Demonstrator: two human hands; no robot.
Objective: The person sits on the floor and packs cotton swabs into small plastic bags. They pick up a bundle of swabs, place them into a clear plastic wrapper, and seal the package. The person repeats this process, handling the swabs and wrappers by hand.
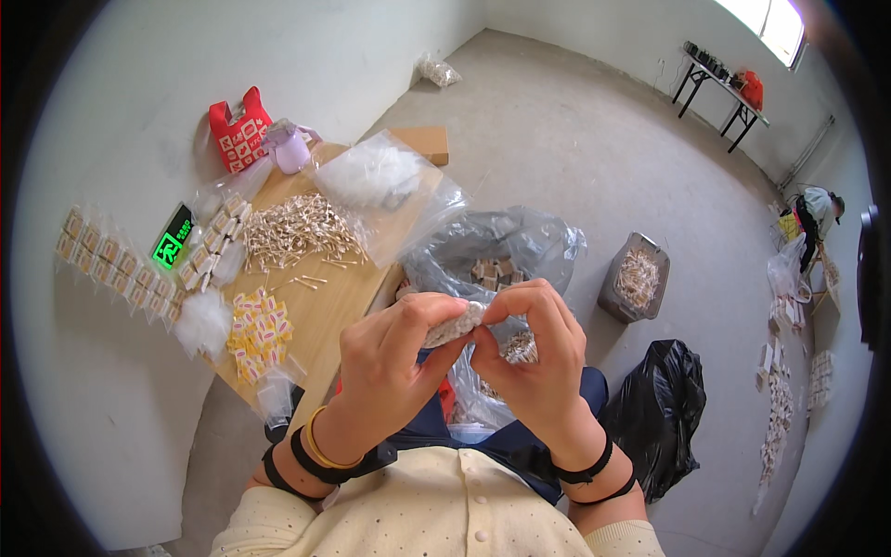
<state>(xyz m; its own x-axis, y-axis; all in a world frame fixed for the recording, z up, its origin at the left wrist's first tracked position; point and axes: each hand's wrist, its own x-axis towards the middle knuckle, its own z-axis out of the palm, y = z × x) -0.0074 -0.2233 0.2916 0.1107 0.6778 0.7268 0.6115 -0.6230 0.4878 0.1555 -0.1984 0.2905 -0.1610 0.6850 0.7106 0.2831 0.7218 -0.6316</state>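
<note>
In front of my chest, my left hand [392,351] is closed around a bundle of cotton swabs [455,325], its white tips packed side by side. My right hand [534,357] pinches the bundle's right end between thumb and fingertips. Whether a thin clear bag wraps it, I cannot tell. Loose cotton swabs [302,227] lie heaped on the wooden table [348,302] to the left. Nearer me on that table is a pile of small yellow-and-white labels [260,334], beside clear plastic bags [201,323]. Below my hands, more swabs [520,347] show in a clear bag.
Beyond my hands, a big translucent bag [445,246] holds small packs. A grey bin of swabs [637,278] and a black plastic bag [659,418] stand on the floor at right. Filled packs [116,265] line the table's left edge. A person [817,213] bends at far right.
</note>
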